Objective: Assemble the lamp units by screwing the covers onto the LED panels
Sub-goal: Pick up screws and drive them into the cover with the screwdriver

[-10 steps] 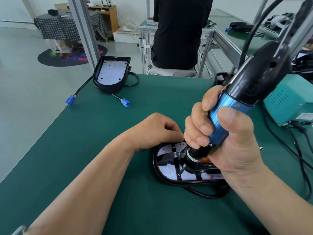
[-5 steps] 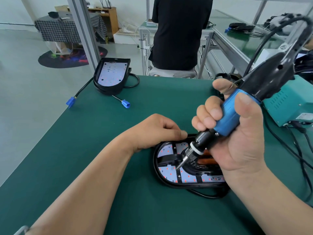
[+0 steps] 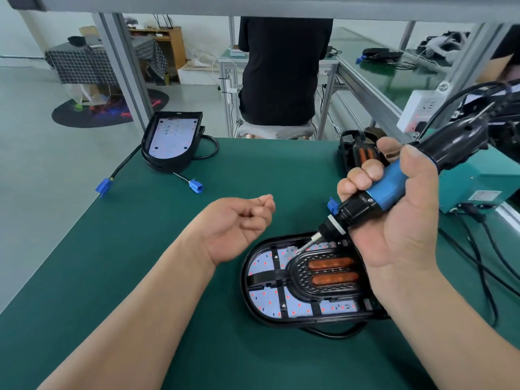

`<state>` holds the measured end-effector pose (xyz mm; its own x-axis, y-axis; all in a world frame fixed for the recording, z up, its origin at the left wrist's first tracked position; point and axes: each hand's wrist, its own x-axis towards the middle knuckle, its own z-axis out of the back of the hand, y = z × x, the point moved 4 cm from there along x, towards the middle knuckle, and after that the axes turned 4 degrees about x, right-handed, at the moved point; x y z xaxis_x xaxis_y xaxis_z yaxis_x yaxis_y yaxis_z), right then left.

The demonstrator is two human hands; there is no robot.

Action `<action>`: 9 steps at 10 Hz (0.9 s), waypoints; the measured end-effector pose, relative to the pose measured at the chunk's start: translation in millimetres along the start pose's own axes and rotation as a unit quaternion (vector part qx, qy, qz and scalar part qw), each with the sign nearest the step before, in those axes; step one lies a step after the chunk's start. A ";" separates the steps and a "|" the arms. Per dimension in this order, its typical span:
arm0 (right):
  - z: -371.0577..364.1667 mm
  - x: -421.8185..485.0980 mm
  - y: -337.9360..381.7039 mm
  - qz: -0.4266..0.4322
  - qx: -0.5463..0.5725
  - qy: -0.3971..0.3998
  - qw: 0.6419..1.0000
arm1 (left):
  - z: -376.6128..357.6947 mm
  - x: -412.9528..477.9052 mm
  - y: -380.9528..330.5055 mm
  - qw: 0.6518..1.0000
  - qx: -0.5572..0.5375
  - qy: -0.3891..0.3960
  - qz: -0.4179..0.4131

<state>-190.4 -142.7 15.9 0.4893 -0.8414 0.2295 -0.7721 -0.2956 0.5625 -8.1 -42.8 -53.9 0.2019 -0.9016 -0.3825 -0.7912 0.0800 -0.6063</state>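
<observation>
Lamp unit (image 3: 261, 298): cover (image 3: 301, 273) seated, fastening judged midway. Right hand (image 3: 394, 220) grips screwdriver (image 3: 385, 190), bit at cover's far edge. Left hand (image 3: 239, 220) alongside unit, fingers curled, contents unclear. Second unit (image 3: 171, 139) beyond: uncovered.

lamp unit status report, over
Right hand grips screwdriver, bit at lamp unit far edge. Left hand clear of unit, fingers curled, contents unclear. Nothing blocking.
</observation>
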 end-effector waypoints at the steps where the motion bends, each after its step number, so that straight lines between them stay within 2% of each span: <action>1: 2.1 -0.9 -1.0 0.000 -0.005 -0.003 1.000 | -3.2 1.2 3.5 0.998 0.065 0.005 -0.004; 2: 2.3 -0.2 -1.5 0.000 -0.008 -0.003 1.000 | -5.6 -0.2 3.8 0.991 0.134 -0.003 -0.026; 9: 5.3 2.3 0.3 0.018 -0.001 -0.030 0.999 | -13.1 -9.1 3.8 0.977 0.203 0.063 -0.032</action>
<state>-191.6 -147.1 12.4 0.4364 -0.8768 0.2021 -0.7881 -0.2642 0.5559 -20.5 -39.8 -43.6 0.1506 -0.9535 -0.2611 -0.4799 0.1604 -0.8626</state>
